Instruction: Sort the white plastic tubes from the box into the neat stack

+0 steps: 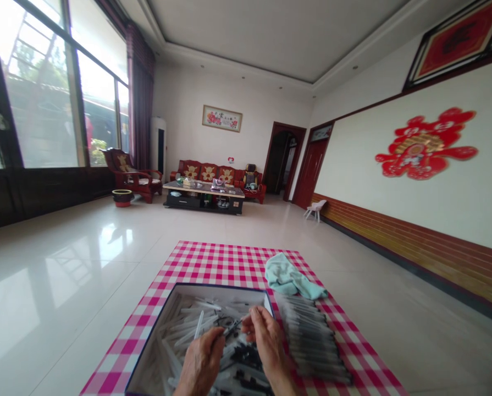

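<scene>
Both my hands are over a shallow open box [163, 316] full of several thin grey-white stick-like parts. My left hand [202, 360] is closed in a pinch on one end of a small dark and grey part [232, 328]. My right hand [266, 335] has its fingers curled and pinched on the other end of the same part. The two hands almost touch above the middle of the box. Dark small pieces [246, 363] lie in the box under my hands.
The box sits on a red-and-white checked cloth [216, 261] on the tiled floor. A row of several grey sticks [311, 341] lies right of the box. A light teal rag [289, 278] lies beyond it. A coffee table [204, 195] and red sofas stand far back.
</scene>
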`<state>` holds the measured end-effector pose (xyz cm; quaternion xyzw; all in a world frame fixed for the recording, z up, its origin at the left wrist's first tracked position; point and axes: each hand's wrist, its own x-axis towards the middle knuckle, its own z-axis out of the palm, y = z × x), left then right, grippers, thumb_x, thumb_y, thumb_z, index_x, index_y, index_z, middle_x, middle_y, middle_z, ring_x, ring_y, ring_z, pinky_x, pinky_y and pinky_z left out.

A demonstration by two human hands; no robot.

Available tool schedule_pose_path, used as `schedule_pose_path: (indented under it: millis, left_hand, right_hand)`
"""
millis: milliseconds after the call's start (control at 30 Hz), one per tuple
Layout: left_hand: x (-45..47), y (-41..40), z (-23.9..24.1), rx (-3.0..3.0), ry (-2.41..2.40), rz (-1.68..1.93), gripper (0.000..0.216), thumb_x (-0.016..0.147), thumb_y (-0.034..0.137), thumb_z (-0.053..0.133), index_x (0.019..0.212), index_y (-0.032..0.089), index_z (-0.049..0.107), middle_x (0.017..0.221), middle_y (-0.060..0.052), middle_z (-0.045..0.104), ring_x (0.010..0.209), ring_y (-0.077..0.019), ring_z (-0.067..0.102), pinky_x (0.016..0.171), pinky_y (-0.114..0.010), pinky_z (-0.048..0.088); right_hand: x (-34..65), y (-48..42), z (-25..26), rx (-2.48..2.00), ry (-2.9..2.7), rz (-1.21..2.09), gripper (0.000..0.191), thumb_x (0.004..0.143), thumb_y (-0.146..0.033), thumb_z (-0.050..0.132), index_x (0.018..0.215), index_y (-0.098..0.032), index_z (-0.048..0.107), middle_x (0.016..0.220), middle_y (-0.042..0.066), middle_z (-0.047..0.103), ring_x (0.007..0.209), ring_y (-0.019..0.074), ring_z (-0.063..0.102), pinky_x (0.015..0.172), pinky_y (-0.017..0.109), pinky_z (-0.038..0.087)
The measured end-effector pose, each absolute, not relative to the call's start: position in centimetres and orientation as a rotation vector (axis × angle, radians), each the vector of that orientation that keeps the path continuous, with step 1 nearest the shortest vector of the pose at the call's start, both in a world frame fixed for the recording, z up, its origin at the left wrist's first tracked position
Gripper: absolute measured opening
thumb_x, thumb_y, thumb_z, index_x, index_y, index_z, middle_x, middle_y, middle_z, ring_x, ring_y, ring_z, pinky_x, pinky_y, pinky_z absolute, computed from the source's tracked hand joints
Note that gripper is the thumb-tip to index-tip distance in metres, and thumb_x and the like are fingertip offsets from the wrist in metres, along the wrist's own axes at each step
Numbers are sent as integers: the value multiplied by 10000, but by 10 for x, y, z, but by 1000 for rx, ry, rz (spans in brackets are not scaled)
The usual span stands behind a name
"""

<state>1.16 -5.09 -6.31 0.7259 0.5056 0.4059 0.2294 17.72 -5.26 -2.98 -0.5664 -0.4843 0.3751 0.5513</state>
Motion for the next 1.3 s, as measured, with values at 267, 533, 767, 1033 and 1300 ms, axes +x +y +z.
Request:
schedule_pose_path:
  millis: [267,533,767,1033,1300]
  left_hand:
    - [12,-44,-76,2189,1409,1284,225,850,312,499,918,253,705,804,-24,719,752,-175,664,695,-243,498]
    - [12,-45,-76,2251,1429,1183,236,870,272,470,905,262,703,751,-10,683,721,-168,640,696,-265,472]
    - [13,-46,-74,2188,1439,1181,229,842,267,484,900,257,705,788,-23,701,765,-185,648,711,-284,487]
    - [12,-46,-75,2128,1444,1157,233,841,263,482,912,238,703,818,-30,704,795,-191,653,719,-291,489]
    - [12,-47,-73,2108,1417,1160,224,845,265,491,923,232,698,816,-32,705,793,-189,657,720,-295,492]
  right_hand:
    - [175,-54,-34,-1376,-1557,597,363,881,-448,454,790,-185,686,775,53,668,724,184,617,665,252,480]
    - [163,-67,-30,-1306,-1888,402,296,895,-179,396,937,-207,688,890,53,658,845,162,613,785,246,447]
    - [190,-67,-37,-1533,-2113,551,283,706,-89,492,809,-212,725,832,27,702,808,163,640,759,219,450]
    - [195,-72,-53,-1635,-2304,561,324,650,-100,508,822,-249,738,822,23,717,825,185,648,723,215,445]
    - [191,-62,-58,-1566,-1980,704,222,669,-128,484,764,-195,674,749,29,705,743,173,647,678,232,449]
